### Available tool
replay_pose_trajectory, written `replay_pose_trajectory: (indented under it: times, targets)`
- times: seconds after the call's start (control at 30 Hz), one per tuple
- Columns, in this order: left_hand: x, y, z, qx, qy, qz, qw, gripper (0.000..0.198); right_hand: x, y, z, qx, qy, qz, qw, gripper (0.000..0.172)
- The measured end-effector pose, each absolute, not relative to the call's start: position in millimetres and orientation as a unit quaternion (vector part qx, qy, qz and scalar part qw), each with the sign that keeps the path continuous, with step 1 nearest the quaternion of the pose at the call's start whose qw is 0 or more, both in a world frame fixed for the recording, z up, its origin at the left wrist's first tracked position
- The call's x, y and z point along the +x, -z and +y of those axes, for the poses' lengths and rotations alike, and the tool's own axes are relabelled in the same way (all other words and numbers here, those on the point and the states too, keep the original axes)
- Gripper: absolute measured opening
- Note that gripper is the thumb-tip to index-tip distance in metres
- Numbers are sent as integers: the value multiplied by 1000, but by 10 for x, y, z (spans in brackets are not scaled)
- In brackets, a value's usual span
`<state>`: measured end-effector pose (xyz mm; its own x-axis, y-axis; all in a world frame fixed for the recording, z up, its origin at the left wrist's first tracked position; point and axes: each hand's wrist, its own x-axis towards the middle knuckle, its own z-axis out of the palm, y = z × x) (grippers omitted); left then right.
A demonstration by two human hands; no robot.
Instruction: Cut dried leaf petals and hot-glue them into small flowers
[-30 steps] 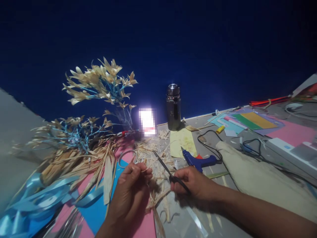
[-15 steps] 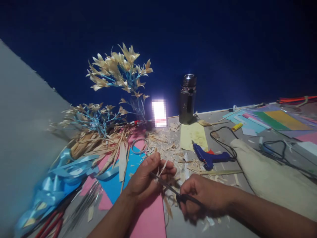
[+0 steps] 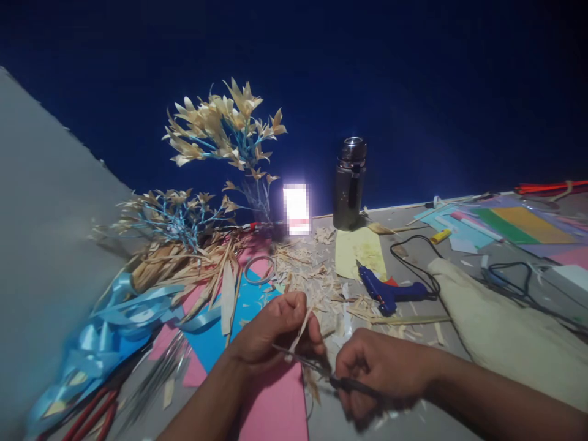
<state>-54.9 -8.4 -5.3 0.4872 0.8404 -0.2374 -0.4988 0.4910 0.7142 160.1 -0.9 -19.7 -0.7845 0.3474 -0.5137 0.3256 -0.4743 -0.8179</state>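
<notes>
Between the fingers of my left hand (image 3: pixel 278 331) is a thin strip of dried husk (image 3: pixel 302 331), pale and narrow. My right hand (image 3: pixel 374 367) is closed around the dark handles of a pair of scissors (image 3: pixel 342 383). The scissor blades point left and lie at the lower end of the strip, just under my left fingers. Below both hands are a pink sheet (image 3: pixel 275 404) and scattered husk scraps (image 3: pixel 316 275). A blue sheet (image 3: pixel 211 343) lies left of my left hand.
A blue glue gun (image 3: pixel 390 291) lies beyond my right hand. Husk flowers (image 3: pixel 215 128) on blue stems stand at the back left near a dark flask (image 3: pixel 349 190). Light-blue ribbon (image 3: pixel 114 324), wires (image 3: pixel 160 373) and red-handled scissors (image 3: pixel 96 416) lie at left.
My left fingers have curled in more and sit slightly lower with the strip. The scissor blades now show a little parted at the strip's lower end.
</notes>
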Motion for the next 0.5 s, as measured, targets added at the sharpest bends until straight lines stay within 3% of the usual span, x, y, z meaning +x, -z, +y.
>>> replay_pose_trajectory:
  times: [0.2, 0.5]
  targets:
    - [-591, 45, -53, 267, -471, 268, 797, 35, 1615, 169, -12, -324, -791, -520, -19, 9]
    - [-523, 39, -3, 143, -567, 332, 740, 26, 1613, 308, 1, -342, -778, -525, 48, 32]
